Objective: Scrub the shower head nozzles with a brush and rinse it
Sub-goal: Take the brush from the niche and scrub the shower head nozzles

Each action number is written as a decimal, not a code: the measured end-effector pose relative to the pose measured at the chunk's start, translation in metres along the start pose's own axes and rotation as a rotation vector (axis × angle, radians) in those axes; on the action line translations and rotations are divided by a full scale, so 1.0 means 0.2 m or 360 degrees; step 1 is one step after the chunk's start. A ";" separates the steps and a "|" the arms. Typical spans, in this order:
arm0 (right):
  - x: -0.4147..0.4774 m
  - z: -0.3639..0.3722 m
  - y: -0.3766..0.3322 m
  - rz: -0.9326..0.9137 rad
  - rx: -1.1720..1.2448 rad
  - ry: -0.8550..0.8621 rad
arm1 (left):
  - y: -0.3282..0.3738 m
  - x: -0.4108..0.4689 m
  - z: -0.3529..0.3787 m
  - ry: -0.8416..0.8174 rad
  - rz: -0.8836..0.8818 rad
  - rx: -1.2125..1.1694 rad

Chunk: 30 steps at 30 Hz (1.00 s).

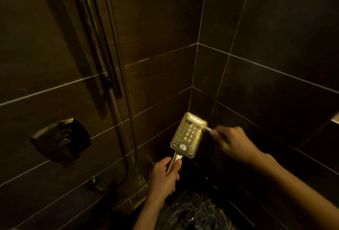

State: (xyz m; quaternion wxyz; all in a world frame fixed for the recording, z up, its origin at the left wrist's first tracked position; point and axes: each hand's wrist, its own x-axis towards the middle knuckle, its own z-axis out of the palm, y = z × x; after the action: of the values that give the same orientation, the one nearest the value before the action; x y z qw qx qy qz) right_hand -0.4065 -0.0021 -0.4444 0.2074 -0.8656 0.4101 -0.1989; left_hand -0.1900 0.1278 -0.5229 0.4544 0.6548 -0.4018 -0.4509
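A gold rectangular shower head (187,136) is held up near the corner of the dark tiled walls, its nozzle face turned toward me. My left hand (164,176) grips its gold handle from below. A white brush (200,126) lies across the top edge of the nozzle face, bristle end at the upper left. My right hand (236,142) pinches the brush handle just right of the shower head.
A metal rail (102,46) and the shower hose (126,101) run down the left wall. A gold mixer plate (61,139) sits on that wall at lower left. A floor drain grate (138,195) lies below, beside a wet dark marble floor (198,211).
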 end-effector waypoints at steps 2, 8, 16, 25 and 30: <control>0.00 0.00 0.01 0.0029 0.0055 -0.0043 | -0.01 0.00 0.00 -0.0001 -0.0022 -0.0015; 0.00 0.00 0.01 -0.0011 0.0004 -0.0086 | -0.04 0.00 -0.02 -0.0007 -0.0032 -0.0019; -0.01 -0.02 0.01 -0.0086 -0.0026 -0.0147 | -0.04 -0.01 -0.03 -0.0016 -0.0060 -0.0067; -0.04 -0.06 0.03 0.0011 -0.0056 -0.0121 | -0.03 -0.05 -0.02 -0.0031 -0.0063 -0.0102; -0.08 -0.02 0.00 -0.0204 -0.0120 -0.0430 | -0.01 -0.07 -0.02 -0.0032 -0.0044 -0.0098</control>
State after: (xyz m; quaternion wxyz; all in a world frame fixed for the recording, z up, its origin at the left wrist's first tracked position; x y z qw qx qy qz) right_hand -0.4187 0.0106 -0.4432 0.2150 -0.9160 0.3297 -0.0780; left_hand -0.1901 0.1426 -0.5212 0.4640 0.6413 -0.3831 -0.4760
